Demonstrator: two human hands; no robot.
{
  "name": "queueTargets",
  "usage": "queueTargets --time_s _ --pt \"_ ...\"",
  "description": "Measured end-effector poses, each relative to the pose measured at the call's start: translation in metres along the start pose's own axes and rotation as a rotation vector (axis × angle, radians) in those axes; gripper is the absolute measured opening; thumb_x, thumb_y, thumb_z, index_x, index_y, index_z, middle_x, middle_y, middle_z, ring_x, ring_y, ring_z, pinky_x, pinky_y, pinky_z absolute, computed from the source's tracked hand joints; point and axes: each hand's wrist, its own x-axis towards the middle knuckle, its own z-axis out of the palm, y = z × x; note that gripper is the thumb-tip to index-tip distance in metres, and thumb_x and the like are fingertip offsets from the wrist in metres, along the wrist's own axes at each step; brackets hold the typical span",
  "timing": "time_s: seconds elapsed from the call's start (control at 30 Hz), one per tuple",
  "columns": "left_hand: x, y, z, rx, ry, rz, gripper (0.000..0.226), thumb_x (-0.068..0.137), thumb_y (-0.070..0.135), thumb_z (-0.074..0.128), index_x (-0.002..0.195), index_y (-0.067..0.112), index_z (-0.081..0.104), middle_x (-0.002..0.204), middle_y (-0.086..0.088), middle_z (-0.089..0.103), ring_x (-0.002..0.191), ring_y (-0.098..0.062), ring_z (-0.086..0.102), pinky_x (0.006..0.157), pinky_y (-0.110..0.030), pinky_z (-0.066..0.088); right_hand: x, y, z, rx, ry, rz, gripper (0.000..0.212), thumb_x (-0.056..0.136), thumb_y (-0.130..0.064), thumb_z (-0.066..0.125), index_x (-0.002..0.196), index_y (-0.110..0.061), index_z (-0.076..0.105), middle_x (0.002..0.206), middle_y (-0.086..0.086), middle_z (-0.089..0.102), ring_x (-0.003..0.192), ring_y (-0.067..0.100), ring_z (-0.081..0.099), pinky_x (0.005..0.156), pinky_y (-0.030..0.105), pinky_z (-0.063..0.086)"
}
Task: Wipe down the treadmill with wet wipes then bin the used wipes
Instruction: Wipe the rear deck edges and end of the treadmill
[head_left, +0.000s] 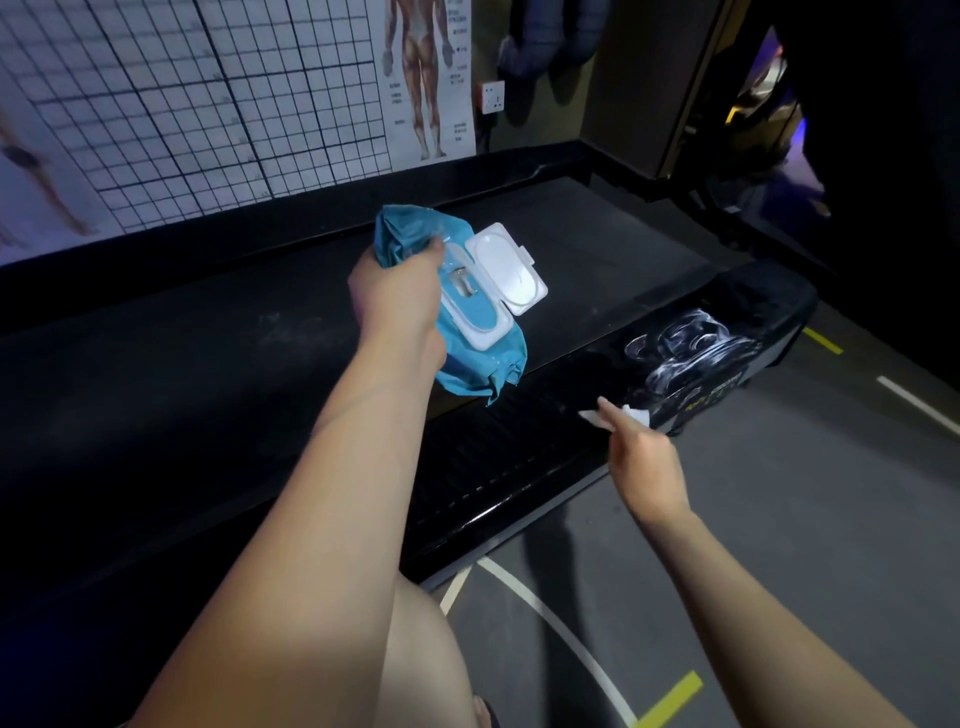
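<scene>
Left hand (400, 296) grips the open-lidded wipe pack (467, 358); right hand (644, 467), four o'clock, pinches a wipe (638, 415); that thin pinch may let it drop.

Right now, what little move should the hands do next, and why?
Probably lower the right hand so its white wipe meets the ribbed side rail, then start wiping. That hand pinches the wipe close to the rail, while the left hand only holds the blue pack, lid open.
</scene>
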Motion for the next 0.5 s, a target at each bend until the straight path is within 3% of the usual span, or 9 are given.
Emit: queueTargets --time_s 0.07,0.13,0.2,0.3,0.37,0.5 --pt "0.001 -0.004 0.004 -0.012 -0.009 0.005 0.017 0.094 0.009 0.078 0.094 0.023 0.068 0.102 -0.003 0.077 0.093 -0.023 0.077 0.079 -0.039 0.065 -0.005 -0.013 0.009 0.109 0.025 -0.166 0.056 0.09 0.014 0.052 0.139 -0.012 0.059 0.123 -0.008 0.071 0.123 0.014 0.062 0.105 0.008 0.035" --pt "0.003 -0.007 0.008 -0.004 -0.022 0.007 0.017 0.094 0.009 0.078 0.094 0.023 0.069 0.102 -0.003 0.077 0.093 -0.023 0.077 0.08 -0.04 0.065 -0.002 -0.032 0.021 0.16 -0.079 -0.24 0.054 0.092 0.01 0.05 0.14 -0.014 0.058 0.124 -0.016 0.07 0.122 0.01 0.059 0.104 0.006 0.033" --pt "0.002 -0.01 0.012 0.006 -0.031 -0.008 0.016 0.093 0.009 0.078 0.095 0.023 0.069 0.102 -0.004 0.078 0.094 -0.024 0.077 0.081 -0.042 0.065 0.006 -0.05 0.03 0.107 -0.242 -0.199 0.057 0.093 0.0 0.05 0.144 -0.024 0.053 0.13 -0.019 0.066 0.123 0.011 0.056 0.1 0.014 0.04" --pt "0.001 -0.014 0.014 0.016 -0.034 -0.044 0.016 0.093 0.009 0.078 0.095 0.023 0.069 0.103 -0.004 0.078 0.095 -0.024 0.077 0.086 -0.047 0.065 0.027 -0.059 0.034 0.018 -0.368 -0.096 0.055 0.092 -0.007 0.049 0.142 -0.029 0.053 0.128 -0.005 0.065 0.116 0.02 0.058 0.097 0.032 0.048" --pt "0.001 -0.017 0.015 0.022 -0.036 -0.058 0.016 0.093 0.01 0.078 0.097 0.023 0.069 0.104 -0.004 0.077 0.094 -0.024 0.077 0.087 -0.049 0.064 0.038 -0.057 0.032 0.004 -0.381 -0.036 0.048 0.093 -0.007 0.044 0.136 -0.025 0.053 0.118 -0.001 0.065 0.105 0.022 0.057 0.085 0.031 0.046" --pt "0.001 -0.019 0.017 0.03 -0.046 -0.058 0.016 0.093 0.01 0.078 0.097 0.023 0.069 0.104 -0.004 0.078 0.094 -0.024 0.077 0.087 -0.049 0.065 0.036 -0.049 0.031 -0.065 -0.358 -0.059 0.052 0.093 -0.006 0.04 0.141 -0.022 0.046 0.126 0.002 0.062 0.111 0.03 0.059 0.074 0.028 0.04"
